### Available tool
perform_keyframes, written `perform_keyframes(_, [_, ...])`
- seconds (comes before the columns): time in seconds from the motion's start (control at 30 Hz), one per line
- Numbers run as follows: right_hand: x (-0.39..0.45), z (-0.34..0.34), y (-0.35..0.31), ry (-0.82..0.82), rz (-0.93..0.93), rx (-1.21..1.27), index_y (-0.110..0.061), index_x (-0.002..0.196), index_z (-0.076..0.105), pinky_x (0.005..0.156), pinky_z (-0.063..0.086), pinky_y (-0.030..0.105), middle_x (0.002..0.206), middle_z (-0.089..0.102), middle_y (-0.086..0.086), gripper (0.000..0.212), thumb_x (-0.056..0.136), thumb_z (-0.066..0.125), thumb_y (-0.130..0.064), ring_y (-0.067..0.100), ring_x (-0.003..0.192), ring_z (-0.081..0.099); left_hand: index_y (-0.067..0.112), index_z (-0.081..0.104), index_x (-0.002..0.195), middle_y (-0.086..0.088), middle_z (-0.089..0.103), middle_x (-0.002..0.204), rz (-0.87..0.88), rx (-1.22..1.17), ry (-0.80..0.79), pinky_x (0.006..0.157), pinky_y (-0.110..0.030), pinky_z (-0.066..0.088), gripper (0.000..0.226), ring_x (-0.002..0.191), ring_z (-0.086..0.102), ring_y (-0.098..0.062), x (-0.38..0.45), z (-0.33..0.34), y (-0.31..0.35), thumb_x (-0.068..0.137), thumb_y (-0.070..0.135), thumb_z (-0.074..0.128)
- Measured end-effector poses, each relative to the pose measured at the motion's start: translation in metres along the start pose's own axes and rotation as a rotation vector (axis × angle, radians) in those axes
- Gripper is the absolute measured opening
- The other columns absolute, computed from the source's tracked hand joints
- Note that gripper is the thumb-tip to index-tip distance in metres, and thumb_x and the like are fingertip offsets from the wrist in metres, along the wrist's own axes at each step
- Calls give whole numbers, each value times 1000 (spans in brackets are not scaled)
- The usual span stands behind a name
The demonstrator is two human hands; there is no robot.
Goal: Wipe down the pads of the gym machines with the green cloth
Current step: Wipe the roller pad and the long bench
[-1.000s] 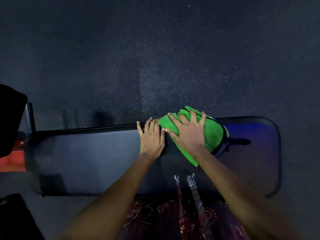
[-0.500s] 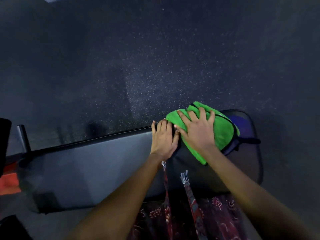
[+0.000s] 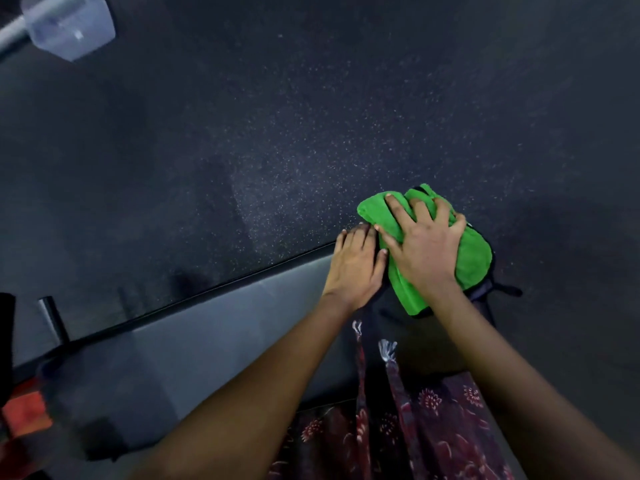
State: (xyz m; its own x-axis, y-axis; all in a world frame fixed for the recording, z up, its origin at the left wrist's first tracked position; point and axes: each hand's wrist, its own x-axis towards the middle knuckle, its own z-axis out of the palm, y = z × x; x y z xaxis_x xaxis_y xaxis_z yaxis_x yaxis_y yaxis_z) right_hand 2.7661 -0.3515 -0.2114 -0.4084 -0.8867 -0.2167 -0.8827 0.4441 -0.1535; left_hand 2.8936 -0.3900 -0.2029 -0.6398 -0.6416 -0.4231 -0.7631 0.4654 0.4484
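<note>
Dim light falls on a dark speckled rubber floor [image 3: 311,133], with a grey metal fitting [image 3: 65,26] at top left.

Right hand [image 3: 424,251] flat on green cloth [image 3: 472,258]

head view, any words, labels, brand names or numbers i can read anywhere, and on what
None: nothing readable shows.
Green cloth under the right hand: no label or print.
Bench pad by the left hand: plain.
Patterned garment: flower motifs only.
</note>
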Motion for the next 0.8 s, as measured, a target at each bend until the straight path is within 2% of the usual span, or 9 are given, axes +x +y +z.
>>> perform_keyframes(0.13, [0,-2,10,-32,73,20,-32,138,47,81,39,50,121,60,7,61,88,27,-61,37,108,49,-2,42,137,-18,45,139,16,23,-1,116,-43,18,74,133,36,-29,11,4,12,86,43,13])
perform_keyframes(0.3, [-6,-5,15,-83,196,83,-38,146,30,84,36,47,136,49,3,60,91,38,-60,33,115,43,-1,42,139,-17,44,143,87,62,1,112,-43,20,73,136,35,-30,15,5,14,88,45,17])
perform_keyframes(0.37, [-13,-5,22,-72,279,164,-39,147,27,83,36,46,140,47,2,59,92,39,-58,32,112,44,0,41,140,-15,42,146,142,50,-17,114,-44,17,72,139,31,-28,21,6,18,89,46,19])
perform_keyframes(0.5, [-51,5,42,22,434,339,-37,145,33,81,40,45,134,54,3,60,89,35,-58,32,102,49,5,40,142,-9,37,150,348,91,-22,117,-48,12,66,144,21,-28,34,18,29,92,47,28])
perform_keyframes(0.6, [-94,13,55,81,480,408,-30,143,40,77,42,44,126,60,6,61,88,35,-56,34,95,52,11,34,146,-3,29,155,495,182,-14,117,-48,6,65,145,13,-29,33,35,39,92,48,34])
perform_keyframes(0.7, [-122,17,63,69,482,352,-28,140,46,73,43,43,121,62,7,59,87,39,-54,34,91,53,12,34,146,-2,32,154,469,288,43,114,-52,10,60,143,16,-29,30,45,43,94,42,32])
perform_keyframes(0.8, [-97,11,71,-27,489,421,-34,143,40,81,40,44,128,58,4,61,87,34,-60,34,101,51,10,35,145,-3,34,153,458,357,35,114,-52,10,58,143,17,-30,31,47,43,94,37,32])
